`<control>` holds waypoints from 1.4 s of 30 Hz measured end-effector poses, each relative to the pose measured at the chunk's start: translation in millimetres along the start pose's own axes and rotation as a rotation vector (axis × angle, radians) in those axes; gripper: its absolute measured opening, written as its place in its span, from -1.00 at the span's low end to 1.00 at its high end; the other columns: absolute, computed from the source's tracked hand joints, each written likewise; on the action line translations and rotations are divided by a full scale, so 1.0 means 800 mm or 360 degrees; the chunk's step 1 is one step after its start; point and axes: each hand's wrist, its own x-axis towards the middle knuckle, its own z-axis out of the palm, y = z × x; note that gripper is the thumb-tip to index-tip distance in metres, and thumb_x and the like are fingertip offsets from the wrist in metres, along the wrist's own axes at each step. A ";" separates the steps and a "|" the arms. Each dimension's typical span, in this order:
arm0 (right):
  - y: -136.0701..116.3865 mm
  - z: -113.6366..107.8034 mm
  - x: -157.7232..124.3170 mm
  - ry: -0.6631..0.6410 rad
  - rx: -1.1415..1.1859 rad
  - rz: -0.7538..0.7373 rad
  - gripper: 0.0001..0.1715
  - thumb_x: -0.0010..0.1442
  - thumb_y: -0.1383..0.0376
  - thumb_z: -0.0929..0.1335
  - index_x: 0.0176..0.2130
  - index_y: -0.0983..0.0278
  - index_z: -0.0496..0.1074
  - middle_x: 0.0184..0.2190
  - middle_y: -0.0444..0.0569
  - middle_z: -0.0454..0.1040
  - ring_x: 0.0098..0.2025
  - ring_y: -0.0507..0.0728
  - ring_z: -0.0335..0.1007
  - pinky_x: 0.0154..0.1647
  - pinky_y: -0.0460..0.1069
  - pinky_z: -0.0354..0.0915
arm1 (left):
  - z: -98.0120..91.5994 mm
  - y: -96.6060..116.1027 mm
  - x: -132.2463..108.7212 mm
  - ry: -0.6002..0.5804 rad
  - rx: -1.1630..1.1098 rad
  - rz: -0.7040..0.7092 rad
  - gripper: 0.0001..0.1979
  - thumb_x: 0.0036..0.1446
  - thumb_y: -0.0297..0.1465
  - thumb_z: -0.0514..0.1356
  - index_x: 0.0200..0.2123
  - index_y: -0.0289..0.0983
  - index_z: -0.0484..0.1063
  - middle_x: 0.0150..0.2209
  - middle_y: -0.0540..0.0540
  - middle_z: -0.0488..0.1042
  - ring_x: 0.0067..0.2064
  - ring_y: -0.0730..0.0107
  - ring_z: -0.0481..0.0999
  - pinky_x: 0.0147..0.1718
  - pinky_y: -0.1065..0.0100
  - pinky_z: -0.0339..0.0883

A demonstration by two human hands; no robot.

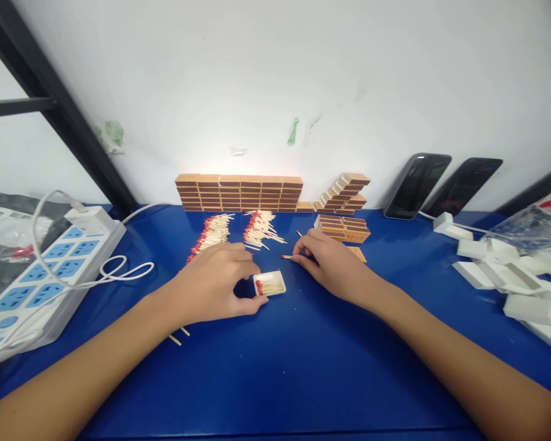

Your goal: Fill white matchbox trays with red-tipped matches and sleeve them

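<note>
My left hand (224,282) curves around the left end of a small white matchbox tray (281,283), thumb and fingers at its sides. Several red-headed matches lie in the tray. My right hand (324,260) pinches a single match (286,257) by its stick, red head pointing left, a little above and to the right of the tray. Behind my left hand lies a pile of loose matches (217,229), and a second pile (261,229) is to its right. A few match ends stick out below my left wrist.
Matchboxes (239,193) are stacked along the wall, with more stacks (342,226) at the right. Two dark phones (417,184) lean on the wall. Empty white trays (505,269) are heaped at the far right; a power strip (50,275) with cables lies left.
</note>
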 end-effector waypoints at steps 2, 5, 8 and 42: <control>0.001 0.000 0.000 -0.0021 -0.0005 -0.0016 -0.86 0.48 0.32 0.32 -0.16 0.25 0.47 -0.17 0.01 0.47 -0.22 0.14 0.41 -0.16 0.03 0.30 | 0.000 0.000 0.000 -0.0007 -0.0001 -0.0003 -0.73 0.26 -0.16 0.36 -0.24 -0.25 0.69 -0.39 -0.06 0.51 -0.28 0.25 0.52 -0.21 0.21 0.33; 0.000 -0.006 0.003 0.0024 -0.0049 0.0074 -0.85 0.49 0.31 0.32 -0.14 0.25 0.49 -0.16 0.02 0.49 -0.19 0.16 0.44 -0.16 0.03 0.29 | -0.001 0.000 -0.001 -0.0008 -0.0008 -0.0002 -0.73 0.26 -0.16 0.36 -0.23 -0.25 0.69 -0.38 -0.06 0.52 -0.27 0.25 0.52 -0.21 0.21 0.32; -0.008 -0.013 0.015 0.0147 -0.0256 0.0345 -0.83 0.50 0.29 0.32 -0.09 0.28 0.52 -0.11 0.08 0.51 -0.10 0.22 0.49 -0.16 0.05 0.28 | 0.000 -0.001 -0.001 -0.0010 -0.0007 -0.0016 -0.72 0.26 -0.15 0.36 -0.21 -0.25 0.69 -0.37 -0.06 0.53 -0.26 0.25 0.52 -0.19 0.21 0.34; -0.016 0.008 0.033 0.0019 -0.1334 0.0263 -0.56 0.39 0.57 0.17 -0.09 0.52 0.60 -0.12 0.37 0.57 -0.02 0.40 0.35 -0.12 0.15 0.08 | -0.001 -0.007 0.001 -0.0035 -0.0044 -0.0046 -0.73 0.25 -0.14 0.38 -0.24 -0.25 0.68 -0.36 -0.05 0.52 -0.27 0.27 0.49 -0.24 0.23 0.31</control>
